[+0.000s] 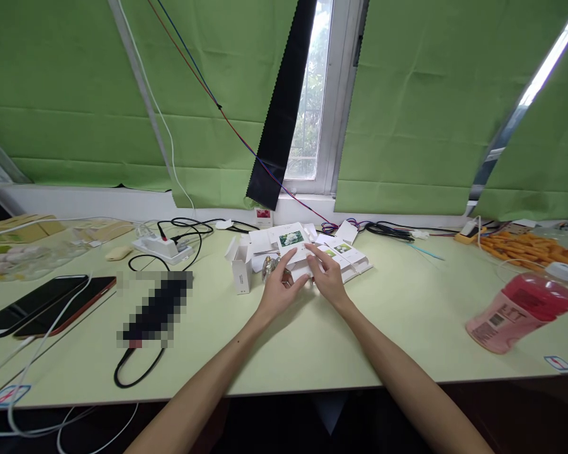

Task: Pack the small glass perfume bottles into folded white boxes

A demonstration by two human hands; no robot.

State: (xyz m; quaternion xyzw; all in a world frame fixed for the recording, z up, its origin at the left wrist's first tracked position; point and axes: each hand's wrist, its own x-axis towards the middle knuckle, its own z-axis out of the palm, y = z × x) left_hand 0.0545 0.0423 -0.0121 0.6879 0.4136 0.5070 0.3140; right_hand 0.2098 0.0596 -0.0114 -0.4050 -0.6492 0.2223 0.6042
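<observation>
Both hands are at a white card with a green and white flower picture (291, 238), near the back middle of the table. My left hand (280, 287) touches its lower left part, and my right hand (327, 275) its lower right part, fingers closed on it from both sides. Under and to the right lie more white printed cards or flattened boxes (343, 249). A small open white box (241, 271) stands upright left of my left hand. Something shiny and clear (269, 266), hard to make out, sits between that box and my left hand.
On the left lie two phones (52, 306), a blurred dark device, a power strip (163, 249) and cables. At the right are a pink bottle (520, 309) and orange items (530, 246). The table's front edge (312, 389) runs below my forearms.
</observation>
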